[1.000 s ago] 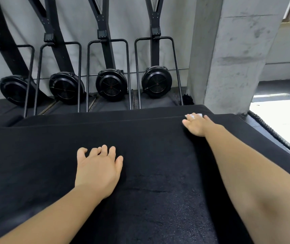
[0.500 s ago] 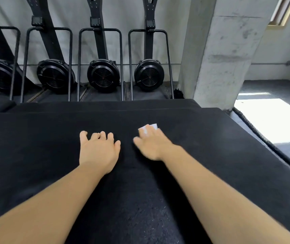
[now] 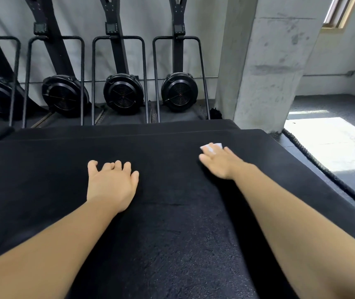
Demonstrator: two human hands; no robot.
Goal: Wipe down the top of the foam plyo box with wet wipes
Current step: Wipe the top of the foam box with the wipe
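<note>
- The foam plyo box (image 3: 172, 223) fills the lower frame, its black, slightly grainy top running from the near edge to a straight far edge.
- The left hand (image 3: 112, 184) rests palm down on the box top, a little left of its middle. Its fingers lie close together with the tips bent slightly down and the thumb out to the left; its grip is slack and holds nothing.
- The right hand (image 3: 221, 164) lies on the box top toward the far right corner, palm down, fingers stretched forward.
- A white wet wipe (image 3: 212, 147) sits on the box top under the right hand's fingertips, its far edge showing beyond them. The fingers look flat, pressing the wipe rather than curling round it, though that hand is blurred, so the grip seems loose.
- Both bare forearms reach in over the near edge of the box.
- A second black pad (image 3: 129, 127) lies just behind the box's far edge, lower down.
- Beyond the box, black fan-wheel machines (image 3: 123, 93) stand in a row against a pale wall.
- A concrete pillar (image 3: 265, 67) rises past the box's far right corner.
- A thick rope (image 3: 323, 169) runs along the floor beside the box's right edge, with a patch of sunlight (image 3: 334, 143) beyond it.
</note>
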